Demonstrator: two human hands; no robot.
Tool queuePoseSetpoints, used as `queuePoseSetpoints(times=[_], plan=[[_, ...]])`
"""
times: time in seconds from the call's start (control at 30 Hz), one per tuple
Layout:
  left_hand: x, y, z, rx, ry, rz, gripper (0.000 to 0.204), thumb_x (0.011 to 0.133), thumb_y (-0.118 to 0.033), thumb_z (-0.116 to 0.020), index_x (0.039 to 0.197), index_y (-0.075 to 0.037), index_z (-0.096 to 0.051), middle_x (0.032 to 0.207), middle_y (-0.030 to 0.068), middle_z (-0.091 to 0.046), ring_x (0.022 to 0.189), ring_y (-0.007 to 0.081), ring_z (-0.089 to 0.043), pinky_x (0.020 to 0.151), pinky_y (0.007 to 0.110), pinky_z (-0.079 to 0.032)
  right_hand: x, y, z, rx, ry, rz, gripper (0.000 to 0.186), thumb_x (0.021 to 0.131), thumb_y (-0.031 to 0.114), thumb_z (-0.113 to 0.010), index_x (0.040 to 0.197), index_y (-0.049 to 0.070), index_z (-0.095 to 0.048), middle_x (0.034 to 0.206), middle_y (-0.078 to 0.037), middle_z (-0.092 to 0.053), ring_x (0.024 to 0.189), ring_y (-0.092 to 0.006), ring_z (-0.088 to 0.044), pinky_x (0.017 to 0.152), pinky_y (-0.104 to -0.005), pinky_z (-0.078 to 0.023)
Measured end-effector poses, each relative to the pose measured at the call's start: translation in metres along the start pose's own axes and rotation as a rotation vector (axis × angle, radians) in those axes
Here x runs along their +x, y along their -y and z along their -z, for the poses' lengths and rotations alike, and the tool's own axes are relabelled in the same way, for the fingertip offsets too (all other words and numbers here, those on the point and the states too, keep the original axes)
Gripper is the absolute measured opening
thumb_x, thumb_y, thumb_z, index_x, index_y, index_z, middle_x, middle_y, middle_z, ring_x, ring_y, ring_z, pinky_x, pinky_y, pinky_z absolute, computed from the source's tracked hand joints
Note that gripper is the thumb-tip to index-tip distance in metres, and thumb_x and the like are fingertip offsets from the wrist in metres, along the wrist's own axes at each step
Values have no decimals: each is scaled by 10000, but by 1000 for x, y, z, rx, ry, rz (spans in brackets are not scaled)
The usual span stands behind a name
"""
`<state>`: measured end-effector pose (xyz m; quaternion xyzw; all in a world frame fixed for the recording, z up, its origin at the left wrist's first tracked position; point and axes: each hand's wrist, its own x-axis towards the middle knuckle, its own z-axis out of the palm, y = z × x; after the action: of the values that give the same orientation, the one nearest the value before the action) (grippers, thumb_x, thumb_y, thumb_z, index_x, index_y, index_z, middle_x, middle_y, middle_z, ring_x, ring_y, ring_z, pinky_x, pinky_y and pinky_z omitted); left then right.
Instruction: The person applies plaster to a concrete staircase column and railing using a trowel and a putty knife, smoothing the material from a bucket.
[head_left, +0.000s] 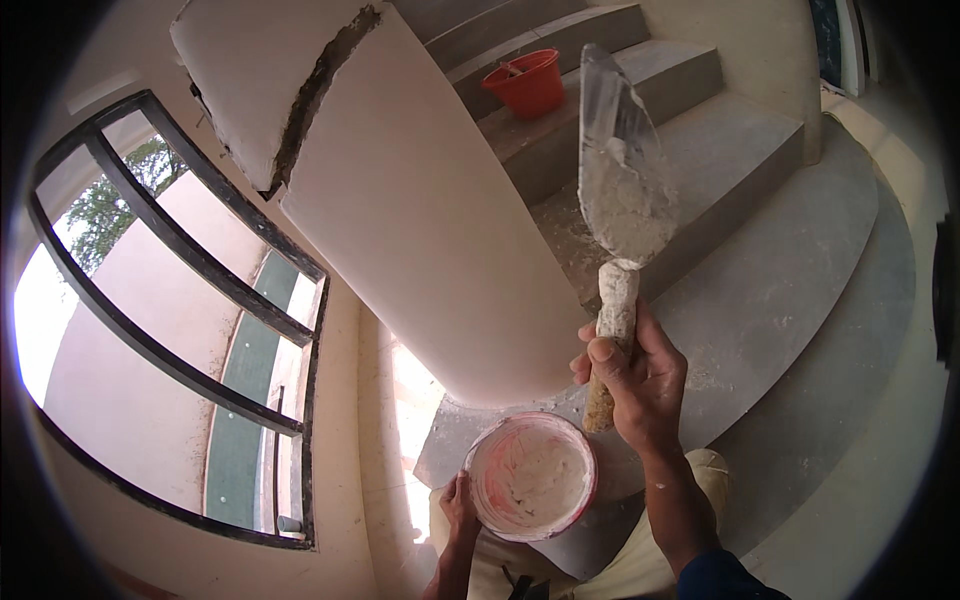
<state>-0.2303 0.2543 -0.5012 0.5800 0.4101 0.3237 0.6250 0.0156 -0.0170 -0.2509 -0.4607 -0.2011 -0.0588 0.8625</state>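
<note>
by one set of grey stairs (775,290), one tub (490,458) and one trowel (628,215) are held.
one white wall (430,230), split by one dark crack (306,108), is seen in the middle, and one window (200,262) on the left. white paste (545,475) is held in the tub, and its left side is gripped by the left hand (460,508). one red pail (528,95) is set on a higher step; what is in it cannot be made out. the trowel is held tip up, its blade smeared with white, its handle wrapped by the right hand (645,385). little room is left between tub and wall; more is left on the wide bottom step, out to its round edge.
</note>
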Motion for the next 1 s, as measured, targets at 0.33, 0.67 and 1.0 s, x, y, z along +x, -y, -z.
queuePoseSetpoints(times=[0.33,0.67,1.0], plan=[[-40,-24,-86,334,102,-76,457,1081,-383,-478,1249,28,-583,1014,51,-625,919,127,-548,822,297,-469,-13,0,-10,17,-60,-131,629,1005,87,-578,1525,-110,-286,1154,-177,-655,902,-133,-665,730,-261,-557],[-96,-149,24,1059,487,74,700,1001,-488,-566,1499,-34,-378,1384,265,-442,1087,372,-626,947,460,-527,42,124,-90,30,-5,-311,644,1013,78,-580,1555,-64,-262,1099,-134,-645,710,-93,-572,637,-253,-504],[-211,-312,78,1235,381,381,525,948,-390,-655,1339,-51,-569,1311,228,-541,1232,378,-506,1051,467,-441,87,146,-168,-152,-76,-209,609,969,72,-638,1534,61,-412,944,-129,-620,696,-140,-563,604,-270,-491]])
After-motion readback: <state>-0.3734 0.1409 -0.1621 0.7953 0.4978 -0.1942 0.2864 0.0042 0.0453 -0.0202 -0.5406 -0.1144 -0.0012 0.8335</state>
